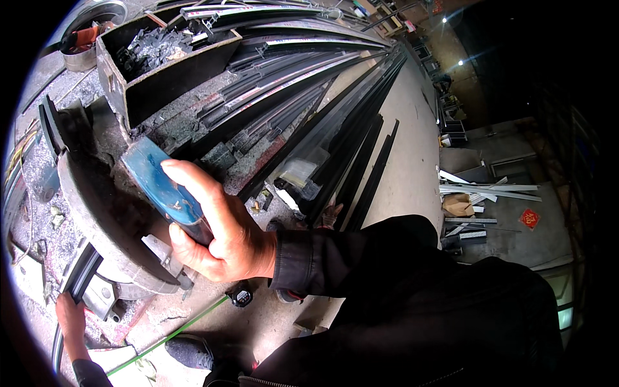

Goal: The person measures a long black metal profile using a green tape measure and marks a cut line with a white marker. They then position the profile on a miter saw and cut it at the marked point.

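A cut-off saw with a curved, dusty grey guard (97, 219) stands at the left. My right hand (222, 232) is closed around its blue handle (158, 177), the thumb and fingers wrapped over it. Beneath the guard lies a long black metal profile (82, 271), running toward the lower left. My left hand (71, 319) grips this profile beside the silver clamp bracket (102, 297); its fingertips are partly hidden. The guard covers the saw's blade, so I cannot tell whether it touches the profile.
A wooden box (177, 74) full of metal offcuts sits beyond the saw. Stacks of long dark profiles (284, 71) stretch away behind it. A tape measure (240, 295) with a green strip (171, 335) lies near my shoe (189, 351). White strips (490, 190) lie at the right.
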Demonstrator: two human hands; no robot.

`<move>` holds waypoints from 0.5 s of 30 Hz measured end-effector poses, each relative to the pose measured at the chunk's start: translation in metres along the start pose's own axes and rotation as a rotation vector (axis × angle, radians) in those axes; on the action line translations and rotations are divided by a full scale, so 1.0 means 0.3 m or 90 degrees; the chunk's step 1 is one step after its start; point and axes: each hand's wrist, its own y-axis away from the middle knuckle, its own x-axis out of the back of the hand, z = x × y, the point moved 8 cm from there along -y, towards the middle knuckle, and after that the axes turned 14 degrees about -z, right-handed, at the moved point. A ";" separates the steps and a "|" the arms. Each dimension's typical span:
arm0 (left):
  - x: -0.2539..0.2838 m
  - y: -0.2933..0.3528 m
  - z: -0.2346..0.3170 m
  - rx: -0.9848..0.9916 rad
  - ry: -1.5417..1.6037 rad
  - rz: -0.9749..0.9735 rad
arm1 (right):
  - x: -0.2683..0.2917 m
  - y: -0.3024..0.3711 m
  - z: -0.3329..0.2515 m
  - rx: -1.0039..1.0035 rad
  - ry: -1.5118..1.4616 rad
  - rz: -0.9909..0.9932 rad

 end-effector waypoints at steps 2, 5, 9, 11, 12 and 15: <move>-0.003 -0.001 0.007 -0.008 0.006 0.011 | 0.001 0.004 -0.002 -0.001 0.009 -0.003; 0.012 0.009 0.028 -0.023 0.012 0.026 | -0.001 0.013 -0.004 0.003 0.028 0.001; 0.032 0.010 0.061 -0.025 0.020 0.011 | -0.004 0.028 0.001 0.003 0.024 0.000; 0.038 0.019 0.054 -0.032 0.020 0.026 | -0.009 0.032 0.002 0.008 0.019 0.004; 0.032 0.017 0.051 -0.042 0.023 0.041 | -0.009 0.033 0.003 0.010 0.020 0.006; 0.007 -0.004 0.033 -0.030 0.021 0.014 | -0.009 0.039 0.004 0.006 0.024 0.009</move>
